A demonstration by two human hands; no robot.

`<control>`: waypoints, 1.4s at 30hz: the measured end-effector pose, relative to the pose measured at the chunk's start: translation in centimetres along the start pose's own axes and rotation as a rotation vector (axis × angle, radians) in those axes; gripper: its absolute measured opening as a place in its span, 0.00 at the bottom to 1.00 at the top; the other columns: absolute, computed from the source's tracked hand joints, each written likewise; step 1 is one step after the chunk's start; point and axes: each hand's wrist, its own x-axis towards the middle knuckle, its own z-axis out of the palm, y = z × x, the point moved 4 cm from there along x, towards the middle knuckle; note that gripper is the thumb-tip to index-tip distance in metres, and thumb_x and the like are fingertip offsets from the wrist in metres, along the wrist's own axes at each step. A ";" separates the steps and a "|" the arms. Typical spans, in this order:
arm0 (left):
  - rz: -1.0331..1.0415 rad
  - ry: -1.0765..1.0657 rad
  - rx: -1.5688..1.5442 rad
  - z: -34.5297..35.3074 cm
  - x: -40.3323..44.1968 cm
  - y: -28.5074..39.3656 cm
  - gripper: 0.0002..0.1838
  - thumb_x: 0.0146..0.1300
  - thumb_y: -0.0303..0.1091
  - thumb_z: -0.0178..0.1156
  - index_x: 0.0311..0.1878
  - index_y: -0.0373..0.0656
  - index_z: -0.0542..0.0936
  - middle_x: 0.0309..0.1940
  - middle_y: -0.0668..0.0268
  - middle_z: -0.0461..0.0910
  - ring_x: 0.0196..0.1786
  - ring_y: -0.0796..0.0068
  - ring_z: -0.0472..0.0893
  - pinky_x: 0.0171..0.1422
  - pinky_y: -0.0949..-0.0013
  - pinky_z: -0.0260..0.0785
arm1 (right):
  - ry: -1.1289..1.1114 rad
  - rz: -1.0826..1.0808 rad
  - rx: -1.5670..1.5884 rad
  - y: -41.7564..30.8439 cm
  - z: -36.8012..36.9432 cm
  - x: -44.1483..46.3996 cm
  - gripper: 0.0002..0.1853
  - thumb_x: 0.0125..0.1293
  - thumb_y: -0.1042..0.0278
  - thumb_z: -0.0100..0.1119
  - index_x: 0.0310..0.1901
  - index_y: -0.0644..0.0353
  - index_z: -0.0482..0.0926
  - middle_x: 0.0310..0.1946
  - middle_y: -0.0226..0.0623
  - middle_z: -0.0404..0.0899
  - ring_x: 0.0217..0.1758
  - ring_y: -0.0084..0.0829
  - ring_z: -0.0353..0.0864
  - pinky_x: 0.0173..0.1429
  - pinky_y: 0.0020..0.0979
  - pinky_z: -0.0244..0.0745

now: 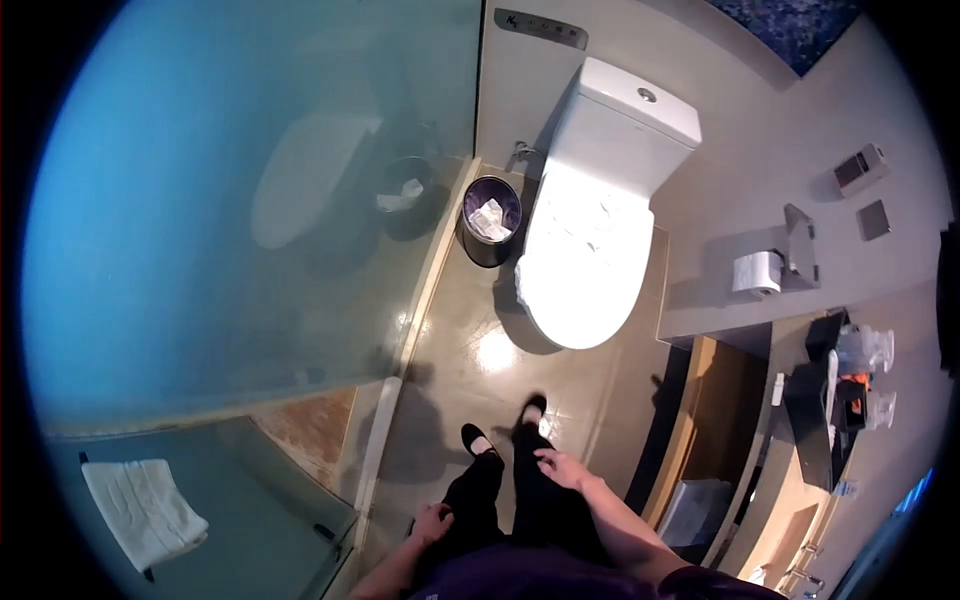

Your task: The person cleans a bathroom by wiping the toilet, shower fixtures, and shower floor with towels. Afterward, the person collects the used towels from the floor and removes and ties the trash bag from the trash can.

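Observation:
My right hand (562, 468) is over my right thigh, its fingers loosely bent and apart, with nothing in it. Beside my left thigh hangs my left hand (433, 522); its fingers are curled and partly hidden, and I cannot make out whether they hold anything. In front of my feet stands a white toilet (590, 260), with thin white paper lying over its lid. Left of it, a round dark bin (489, 250) holds crumpled white paper (489, 220).
A frosted glass wall (230, 220) fills the left. A white towel (145, 510) hangs on the glass door at lower left. The paper roll (757, 273) is on the right wall. Wooden shelving (690, 430) and a counter (785, 480) with bottles and boxes stand at right.

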 end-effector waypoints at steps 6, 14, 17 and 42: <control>-0.104 0.074 -0.126 -2.8 1.3 0.9 0.18 0.55 0.40 0.53 0.48 0.43 0.72 0.45 0.52 0.71 0.50 0.54 0.69 0.56 0.61 0.61 | 0.139 -0.007 0.096 -4.4 -6.8 20.5 0.16 0.60 0.62 0.49 0.48 0.56 0.73 0.31 0.45 0.77 0.34 0.32 0.77 0.42 0.29 0.71; -0.263 0.122 -0.175 -4.1 4.8 9.9 0.19 0.60 0.40 0.51 0.52 0.43 0.69 0.44 0.56 0.71 0.47 0.61 0.71 0.53 0.63 0.63 | 0.329 -0.066 -0.105 -3.8 -16.4 47.6 0.17 0.53 0.68 0.53 0.46 0.60 0.74 0.34 0.47 0.78 0.38 0.43 0.77 0.44 0.36 0.73; -0.341 0.075 -0.337 -4.3 6.5 14.6 0.18 0.60 0.41 0.50 0.51 0.41 0.71 0.47 0.52 0.70 0.51 0.53 0.68 0.59 0.59 0.58 | 0.272 -0.075 -0.310 -3.5 -18.5 53.5 0.25 0.51 0.68 0.56 0.54 0.57 0.66 0.50 0.47 0.69 0.56 0.44 0.66 0.59 0.37 0.63; -0.604 0.115 -1.266 -0.1 7.9 17.4 0.17 0.65 0.41 0.45 0.52 0.43 0.70 0.37 0.62 0.77 0.42 0.73 0.75 0.47 0.70 0.68 | -0.093 -0.189 -0.724 -6.1 -18.4 60.3 0.17 0.52 0.54 0.55 0.30 0.63 0.79 0.31 0.47 0.78 0.37 0.45 0.77 0.44 0.39 0.72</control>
